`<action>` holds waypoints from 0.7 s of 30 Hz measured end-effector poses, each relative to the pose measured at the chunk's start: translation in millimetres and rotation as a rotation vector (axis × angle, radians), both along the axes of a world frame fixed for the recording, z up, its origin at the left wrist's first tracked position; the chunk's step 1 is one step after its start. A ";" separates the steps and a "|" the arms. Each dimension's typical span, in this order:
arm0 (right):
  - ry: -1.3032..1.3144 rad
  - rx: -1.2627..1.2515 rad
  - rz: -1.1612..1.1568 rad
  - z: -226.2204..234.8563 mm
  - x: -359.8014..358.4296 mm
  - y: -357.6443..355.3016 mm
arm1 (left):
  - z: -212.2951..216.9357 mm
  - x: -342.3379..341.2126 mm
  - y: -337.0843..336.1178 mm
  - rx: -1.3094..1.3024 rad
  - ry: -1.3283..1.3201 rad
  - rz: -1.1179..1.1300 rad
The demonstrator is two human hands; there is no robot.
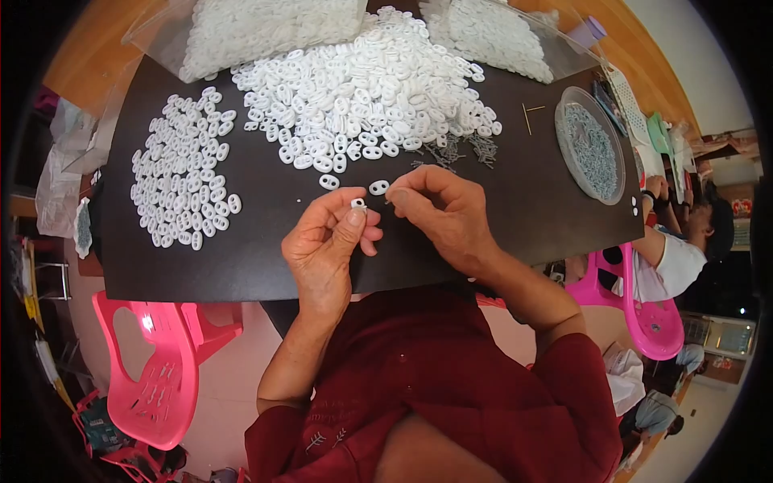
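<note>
My left hand [326, 245] pinches a small white oval plastic piece [358, 204] between thumb and fingers above the black board [241, 258]. My right hand [443, 211] is closed just to its right, fingertips pinched on what looks like a thin metal pin, too small to be sure. Two loose white pieces [378, 187] lie just beyond the fingers. A large heap of white oval pieces [370, 88] fills the far middle. A flat spread of the same pieces [183, 171] lies at the left. Small grey pins [459, 150] are scattered beside the heap.
A round clear dish of grey metal pins [592, 145] stands at the right. Clear bags of white pieces [258, 28] lie at the far edge. Pink plastic chairs [157, 362] stand at lower left and right. Another person [676, 249] sits at the right.
</note>
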State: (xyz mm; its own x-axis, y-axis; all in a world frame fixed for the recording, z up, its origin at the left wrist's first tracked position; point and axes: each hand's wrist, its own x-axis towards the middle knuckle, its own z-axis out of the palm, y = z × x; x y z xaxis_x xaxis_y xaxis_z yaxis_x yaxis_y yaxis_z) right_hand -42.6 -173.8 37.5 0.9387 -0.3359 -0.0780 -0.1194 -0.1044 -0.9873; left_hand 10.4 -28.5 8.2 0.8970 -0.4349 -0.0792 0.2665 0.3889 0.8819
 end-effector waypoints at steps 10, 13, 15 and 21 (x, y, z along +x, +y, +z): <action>-0.198 0.219 -0.054 -5.9 3.7 28.9 | 1.7 -0.7 1.7 -0.071 0.023 -0.004; -0.209 0.223 -0.061 -4.0 4.2 31.3 | 2.1 -2.4 0.9 -0.055 0.045 0.003; -0.190 0.184 -0.072 -6.2 4.2 31.3 | 2.4 -3.3 1.3 -0.041 0.042 0.001; -0.178 0.165 -0.092 -10.3 3.9 32.9 | 1.4 -3.2 1.8 -0.008 0.051 0.005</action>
State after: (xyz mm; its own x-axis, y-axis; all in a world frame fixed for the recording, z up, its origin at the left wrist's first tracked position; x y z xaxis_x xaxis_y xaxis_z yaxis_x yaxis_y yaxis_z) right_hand -38.8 -141.0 27.2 0.9087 -0.4167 0.0250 0.0563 0.0630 -0.9964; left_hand 7.2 -26.7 9.5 0.8939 -0.4317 -0.1211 0.3090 0.3976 0.8640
